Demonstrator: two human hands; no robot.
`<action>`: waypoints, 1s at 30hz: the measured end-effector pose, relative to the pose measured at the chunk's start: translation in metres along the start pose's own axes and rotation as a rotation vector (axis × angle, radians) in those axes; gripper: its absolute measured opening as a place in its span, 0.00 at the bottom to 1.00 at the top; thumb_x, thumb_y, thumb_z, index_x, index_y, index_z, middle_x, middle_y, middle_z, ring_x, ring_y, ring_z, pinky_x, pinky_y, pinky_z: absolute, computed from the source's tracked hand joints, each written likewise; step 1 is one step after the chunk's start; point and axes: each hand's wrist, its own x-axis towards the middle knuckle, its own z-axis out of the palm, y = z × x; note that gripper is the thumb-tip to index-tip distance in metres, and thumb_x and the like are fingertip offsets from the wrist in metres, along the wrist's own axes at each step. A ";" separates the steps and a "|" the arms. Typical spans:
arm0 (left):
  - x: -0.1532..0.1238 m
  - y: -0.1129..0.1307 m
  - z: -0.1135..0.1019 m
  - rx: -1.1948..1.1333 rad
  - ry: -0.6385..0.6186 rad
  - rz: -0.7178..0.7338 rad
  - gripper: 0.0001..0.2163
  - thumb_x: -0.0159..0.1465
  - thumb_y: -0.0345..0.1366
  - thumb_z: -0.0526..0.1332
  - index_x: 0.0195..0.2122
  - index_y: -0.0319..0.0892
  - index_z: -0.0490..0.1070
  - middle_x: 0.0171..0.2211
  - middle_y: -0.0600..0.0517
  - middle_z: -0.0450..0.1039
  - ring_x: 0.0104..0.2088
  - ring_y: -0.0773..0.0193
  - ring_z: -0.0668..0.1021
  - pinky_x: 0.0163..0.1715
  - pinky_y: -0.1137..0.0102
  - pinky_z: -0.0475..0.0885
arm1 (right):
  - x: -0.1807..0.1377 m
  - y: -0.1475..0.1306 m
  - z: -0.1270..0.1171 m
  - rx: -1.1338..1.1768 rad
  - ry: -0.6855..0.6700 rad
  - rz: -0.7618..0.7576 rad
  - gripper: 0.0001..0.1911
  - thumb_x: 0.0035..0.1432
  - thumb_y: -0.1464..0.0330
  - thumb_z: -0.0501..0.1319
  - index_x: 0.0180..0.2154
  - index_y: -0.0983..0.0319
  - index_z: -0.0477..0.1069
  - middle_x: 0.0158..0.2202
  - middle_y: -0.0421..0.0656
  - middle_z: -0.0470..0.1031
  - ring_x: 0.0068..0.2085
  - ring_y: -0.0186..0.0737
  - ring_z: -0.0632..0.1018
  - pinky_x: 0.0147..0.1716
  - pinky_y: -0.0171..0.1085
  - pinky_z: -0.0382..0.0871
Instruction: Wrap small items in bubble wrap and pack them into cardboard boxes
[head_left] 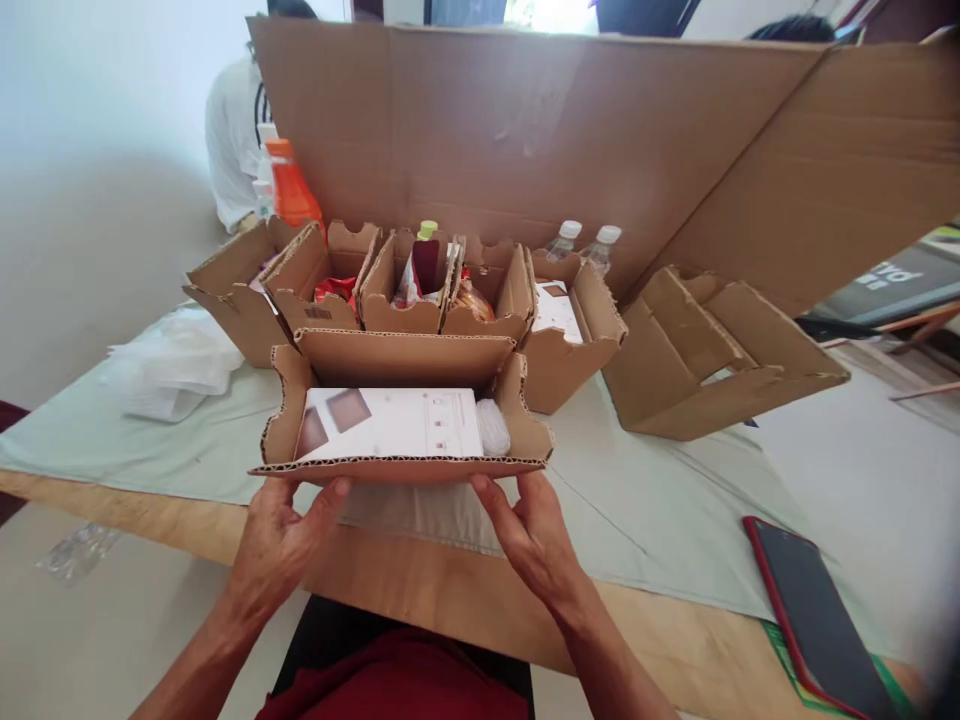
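A brown cardboard box (405,352) with an open top lies lengthwise in front of me, near the table's front edge. Inside it are a white printed carton (397,425) and a small clear plastic-wrapped bundle (493,428) at the right end. My left hand (289,525) grips the box's lower left, thumb on the near wall and fingers underneath. At the lower right my right hand (529,525) grips it the same way. The fingertips of both hands are hidden by the box.
Behind stands a row of cardboard bins (409,318) holding packets and cartons. Bottles (291,190) rise behind them, before a tall cardboard panel (480,120). Another cardboard bin (660,400) sits right, plastic wrapping (176,365) left, a phone (817,610) front right. A person (232,135) is behind.
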 end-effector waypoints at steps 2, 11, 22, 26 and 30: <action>0.001 0.001 0.015 -0.005 -0.016 0.016 0.29 0.65 0.53 0.65 0.62 0.40 0.69 0.59 0.40 0.75 0.64 0.44 0.73 0.65 0.52 0.67 | 0.004 0.012 -0.009 0.024 0.013 0.046 0.22 0.68 0.55 0.58 0.58 0.58 0.70 0.53 0.51 0.78 0.48 0.54 0.79 0.35 0.44 0.78; -0.041 0.029 0.098 -0.017 -0.304 0.106 0.33 0.67 0.42 0.63 0.72 0.41 0.56 0.68 0.39 0.65 0.67 0.44 0.69 0.65 0.50 0.69 | -0.046 0.080 -0.096 0.138 0.232 0.188 0.26 0.63 0.54 0.66 0.59 0.55 0.71 0.60 0.48 0.76 0.63 0.54 0.72 0.67 0.54 0.60; -0.115 0.037 0.150 -0.065 -0.690 0.343 0.43 0.61 0.28 0.63 0.75 0.57 0.47 0.78 0.48 0.30 0.72 0.37 0.58 0.64 0.49 0.69 | -0.004 0.128 -0.149 0.390 0.433 0.109 0.26 0.58 0.57 0.69 0.57 0.49 0.72 0.65 0.42 0.71 0.68 0.52 0.68 0.66 0.52 0.64; -0.115 0.044 0.166 -0.131 -0.782 0.386 0.42 0.61 0.25 0.60 0.74 0.57 0.47 0.77 0.50 0.20 0.73 0.36 0.56 0.65 0.46 0.66 | 0.013 0.130 -0.152 0.350 0.445 0.094 0.29 0.59 0.54 0.67 0.60 0.50 0.70 0.68 0.41 0.68 0.68 0.53 0.67 0.66 0.55 0.64; -0.110 0.049 0.176 -0.174 -0.839 0.387 0.42 0.60 0.25 0.61 0.74 0.55 0.49 0.76 0.50 0.15 0.73 0.34 0.55 0.65 0.44 0.64 | 0.027 0.128 -0.155 0.336 0.460 0.065 0.28 0.61 0.52 0.65 0.60 0.51 0.71 0.66 0.41 0.70 0.67 0.52 0.69 0.66 0.54 0.64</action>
